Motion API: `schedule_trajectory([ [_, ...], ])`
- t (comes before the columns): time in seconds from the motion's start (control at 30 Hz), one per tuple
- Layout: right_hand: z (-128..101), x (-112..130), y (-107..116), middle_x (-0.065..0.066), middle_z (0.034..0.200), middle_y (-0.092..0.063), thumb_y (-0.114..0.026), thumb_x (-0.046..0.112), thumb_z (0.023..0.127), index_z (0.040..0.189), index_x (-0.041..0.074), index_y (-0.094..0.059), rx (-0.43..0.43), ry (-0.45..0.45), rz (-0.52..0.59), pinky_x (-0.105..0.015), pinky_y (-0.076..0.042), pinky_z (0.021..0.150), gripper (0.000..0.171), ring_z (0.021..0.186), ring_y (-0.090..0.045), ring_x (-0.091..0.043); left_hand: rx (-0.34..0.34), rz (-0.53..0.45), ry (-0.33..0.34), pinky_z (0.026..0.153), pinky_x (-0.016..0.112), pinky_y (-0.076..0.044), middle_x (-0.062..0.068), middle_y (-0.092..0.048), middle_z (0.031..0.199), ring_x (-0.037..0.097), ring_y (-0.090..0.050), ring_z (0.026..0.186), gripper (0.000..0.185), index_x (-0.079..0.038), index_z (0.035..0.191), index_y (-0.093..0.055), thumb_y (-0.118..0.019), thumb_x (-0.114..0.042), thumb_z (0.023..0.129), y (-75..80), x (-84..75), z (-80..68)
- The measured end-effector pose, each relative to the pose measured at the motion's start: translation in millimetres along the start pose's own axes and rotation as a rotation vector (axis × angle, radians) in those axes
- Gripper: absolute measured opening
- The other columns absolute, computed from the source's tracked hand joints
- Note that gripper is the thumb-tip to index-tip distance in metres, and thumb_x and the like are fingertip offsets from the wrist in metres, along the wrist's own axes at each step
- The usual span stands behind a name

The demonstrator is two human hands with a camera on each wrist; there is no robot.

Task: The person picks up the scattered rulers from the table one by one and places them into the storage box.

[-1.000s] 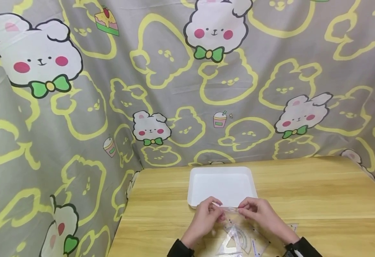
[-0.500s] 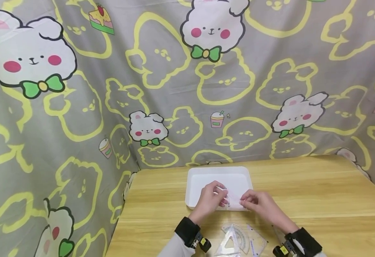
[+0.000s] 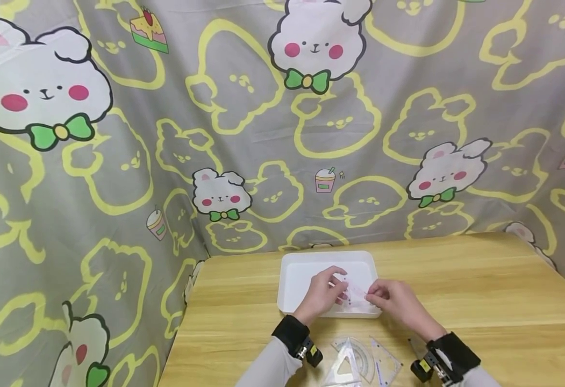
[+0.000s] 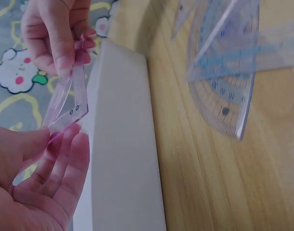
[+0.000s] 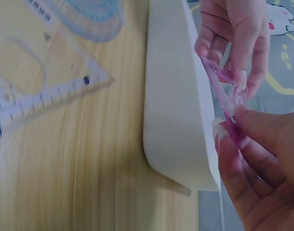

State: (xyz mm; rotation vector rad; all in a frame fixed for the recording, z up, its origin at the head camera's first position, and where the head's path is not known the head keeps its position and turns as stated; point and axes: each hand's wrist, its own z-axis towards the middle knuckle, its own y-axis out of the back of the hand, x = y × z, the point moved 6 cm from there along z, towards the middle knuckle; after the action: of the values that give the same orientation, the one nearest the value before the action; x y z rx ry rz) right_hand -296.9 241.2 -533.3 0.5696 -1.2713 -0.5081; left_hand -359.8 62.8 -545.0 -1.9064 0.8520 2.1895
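From the head view, both hands meet over the near part of a white tray (image 3: 292, 279) on a wooden table (image 3: 480, 290); the left hand (image 3: 323, 293) and right hand (image 3: 393, 301) pinch the two ends of a clear pink ruler (image 3: 357, 294), which hangs just above the tray's near rim. Nearer than the tray lie a clear protractor (image 3: 362, 357) and a clear triangle (image 3: 344, 371), flat on the wood and overlapping. A bunny-print cloth (image 3: 214, 134) hangs behind the tray. In the left wrist view, the left hand (image 4: 36, 187) has its thumb and curled fingertips closed on one end of the ruler (image 4: 67, 103), a thin, glossy, see-through pink strip with small printed marks, while the right hand (image 4: 57, 36) pinches the other end, beside the tray's smooth matte wall (image 4: 122, 144). The protractor (image 4: 228, 91) is bluish with fine graduations. In the right wrist view, the right hand (image 5: 262, 168) pinches the ruler (image 5: 223, 91) on edge beside the tray (image 5: 171, 110), with the left hand (image 5: 233, 33) on its far end; the triangle (image 5: 36, 91) lies on the grained wood.
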Motion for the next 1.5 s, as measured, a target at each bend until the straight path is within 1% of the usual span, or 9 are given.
schedule_trajectory([
  [0.1,3,0,-1,0.008,0.078,-0.071,-0.08,0.01,0.09,0.087,0.014,-0.073,-0.002,0.039,-0.074,-0.026,-0.053,0.067,0.008,0.07,-0.063,-0.005,0.002,0.01,0.011,0.059,0.027,-0.06,0.01,-0.069,0.085,0.014,-0.072,0.068,0.021,-0.002,0.122,-0.065,-0.067,-0.007,0.102,-1.9,4.4,4.3],
  [0.27,7,0,-1,0.01,0.077,-0.071,-0.08,0.009,0.09,0.086,0.016,-0.073,0.01,0.099,-0.16,-0.027,-0.052,0.067,0.011,0.071,-0.062,-0.004,0.005,0.024,0.026,0.058,0.027,-0.059,0.009,-0.07,0.079,0.017,-0.073,0.067,0.008,-0.005,0.105,-0.064,-0.07,-0.007,0.1,-3.7,10.1,6.9],
  [0.47,16,-1,3,0.011,0.079,-0.069,-0.081,0.007,0.087,0.087,0.016,-0.077,0.032,0.159,-0.264,-0.031,-0.048,0.071,0.01,0.075,-0.055,-0.008,0.018,0.153,0.002,0.054,0.02,-0.05,0.003,-0.071,0.076,0.009,-0.063,0.062,0.011,-0.008,0.091,-0.065,-0.073,-0.01,0.098,-3.4,11.2,9.0],
  [0.63,21,1,-1,0.012,0.079,-0.069,-0.082,0.01,0.087,0.086,0.017,-0.077,0.091,0.218,-0.318,-0.033,-0.049,0.072,0.008,0.076,-0.057,-0.007,0.031,0.216,0.049,0.053,0.02,-0.044,-0.002,-0.069,0.071,0.005,-0.058,0.058,0.014,-0.008,0.094,-0.063,-0.076,-0.013,0.096,-0.4,17.5,11.2],
  [0.77,23,3,-9,0.014,0.076,-0.066,-0.084,0.014,0.085,0.082,0.018,-0.077,0.133,0.264,-0.367,-0.03,-0.046,0.069,0.009,0.073,-0.054,-0.005,0.015,0.25,0.083,0.059,0.022,-0.042,-0.002,-0.068,0.069,0.006,-0.056,0.061,0.022,-0.008,0.099,-0.058,-0.078,-0.017,0.095,2.7,22.5,15.2],
  [1.0,22,6,-15,0.012,0.072,-0.065,-0.086,0.007,0.08,0.08,0.015,-0.079,0.105,0.33,-0.402,-0.029,-0.038,0.066,0.011,0.068,-0.046,-0.005,0.032,0.282,0.075,0.053,0.02,-0.041,-0.005,-0.062,0.064,0.005,-0.053,0.055,0.02,-0.008,0.089,-0.063,-0.081,-0.015,0.092,-2.1,23.7,23.2],
  [1.17,22,2,-16,0.013,0.067,-0.06,-0.086,0.006,0.077,0.079,0.016,-0.079,0.086,0.37,-0.423,-0.029,-0.035,0.066,0.012,0.066,-0.041,-0.005,0.009,0.412,0.051,0.058,0.02,-0.04,-0.007,-0.056,0.062,0.005,-0.05,0.059,0.021,-0.009,0.081,-0.066,-0.082,-0.018,0.09,-7.1,22.8,27.6],
  [1.27,23,0,-19,0.013,0.066,-0.058,-0.086,0.006,0.076,0.08,0.016,-0.079,0.083,0.383,-0.437,-0.028,-0.034,0.065,0.013,0.065,-0.04,-0.005,-0.01,0.461,0.077,0.059,0.021,-0.039,-0.008,-0.055,0.061,0.006,-0.049,0.059,0.023,-0.012,0.076,-0.066,-0.083,-0.02,0.089,-8.9,24.2,28.8],
  [1.5,25,3,-23,0.013,0.065,-0.057,-0.085,0.005,0.078,0.079,0.015,-0.079,0.083,0.407,-0.419,-0.027,-0.033,0.064,0.011,0.064,-0.039,-0.005,-0.072,0.571,0.088,0.063,0.023,-0.042,-0.007,-0.059,0.069,0.009,-0.053,0.065,0.024,-0.011,0.082,-0.068,-0.087,-0.025,0.085,-7.3,23.6,31.3],
])
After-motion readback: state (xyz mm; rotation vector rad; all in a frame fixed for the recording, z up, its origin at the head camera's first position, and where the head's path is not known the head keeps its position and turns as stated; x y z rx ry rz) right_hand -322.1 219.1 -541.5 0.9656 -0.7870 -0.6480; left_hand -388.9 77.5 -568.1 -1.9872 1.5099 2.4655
